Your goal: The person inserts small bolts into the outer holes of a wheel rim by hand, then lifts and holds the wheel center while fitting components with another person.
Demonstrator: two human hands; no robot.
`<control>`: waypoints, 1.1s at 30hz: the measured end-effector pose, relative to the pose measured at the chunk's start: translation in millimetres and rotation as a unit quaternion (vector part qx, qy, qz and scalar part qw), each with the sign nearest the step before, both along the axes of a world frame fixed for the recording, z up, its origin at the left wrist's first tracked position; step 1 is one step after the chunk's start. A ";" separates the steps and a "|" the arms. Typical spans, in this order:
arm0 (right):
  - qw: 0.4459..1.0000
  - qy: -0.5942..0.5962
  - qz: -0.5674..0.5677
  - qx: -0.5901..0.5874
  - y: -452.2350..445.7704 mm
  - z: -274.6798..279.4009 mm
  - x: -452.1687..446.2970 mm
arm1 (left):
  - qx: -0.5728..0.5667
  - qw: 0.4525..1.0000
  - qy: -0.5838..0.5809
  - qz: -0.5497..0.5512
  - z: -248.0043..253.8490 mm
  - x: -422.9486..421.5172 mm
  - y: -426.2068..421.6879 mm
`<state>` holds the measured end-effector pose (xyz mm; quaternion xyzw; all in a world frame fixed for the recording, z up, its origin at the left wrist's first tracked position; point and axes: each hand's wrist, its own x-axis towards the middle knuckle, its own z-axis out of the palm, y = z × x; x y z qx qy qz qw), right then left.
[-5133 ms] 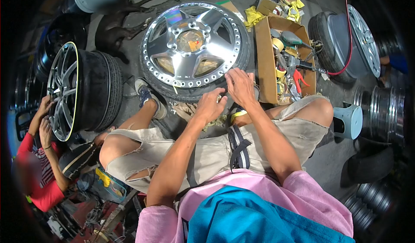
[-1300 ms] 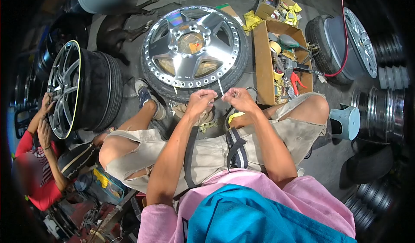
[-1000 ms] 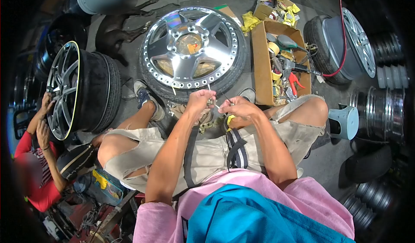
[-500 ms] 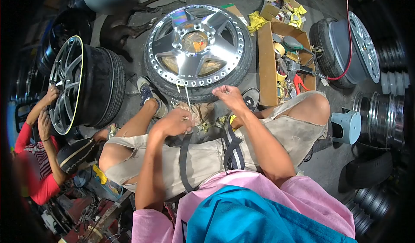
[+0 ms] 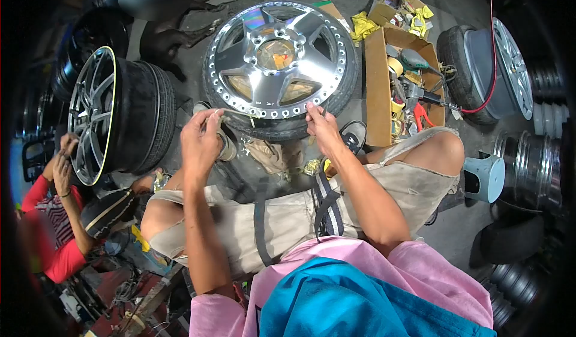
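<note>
A polished five-spoke wheel rim (image 5: 270, 88) with small holes around its edge lies flat on a black tire (image 5: 273, 131). My left hand (image 5: 201, 139) is raised at the lower left of the tire, thumb and fingers pinched on a thin pale strip. At the near right edge of the rim my right hand (image 5: 324, 130) has its fingertips pressed together by one of the holes; what they hold, if anything, is too small to make out. A short pale strip (image 5: 252, 122) hangs from the rim's near edge.
Right of the rim, a cardboard box (image 5: 376, 91) holds tools and tape rolls. A crumpled cloth (image 5: 270, 156) lies before the tire. A blue stool (image 5: 485, 178) is at the right. Another person's hands (image 5: 62, 172) touch an upright wheel (image 5: 93, 115) at the left. A dark animal (image 5: 162, 40) lies behind.
My left hand has moved up and to the left from over my lap with the thin strip. My right hand has come slightly right, close to the rim's edge.
</note>
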<state>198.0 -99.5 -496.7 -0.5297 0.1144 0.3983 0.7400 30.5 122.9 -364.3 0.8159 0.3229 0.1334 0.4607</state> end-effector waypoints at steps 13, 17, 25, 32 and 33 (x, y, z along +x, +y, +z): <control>0.978 -0.168 -0.037 -0.116 -17.9 -17.8 54.3 | -0.380 0.915 -0.095 0.099 -63.7 68.3 -80.3; 0.978 -0.155 -0.045 -0.131 -20.7 -14.2 77.4 | -0.484 0.836 -0.079 0.245 -80.9 64.4 -79.8; 0.951 -0.232 -0.020 -0.204 -39.3 -25.8 77.2 | -0.509 0.843 0.021 0.172 -108.8 67.1 -90.3; 0.986 -0.116 0.045 -0.111 -44.7 -8.5 42.9 | -0.488 0.865 0.021 0.114 -122.3 73.6 -99.9; 0.992 -0.092 0.054 -0.070 -43.5 -6.8 40.9 | -0.487 0.865 0.021 0.115 -135.3 71.7 -98.8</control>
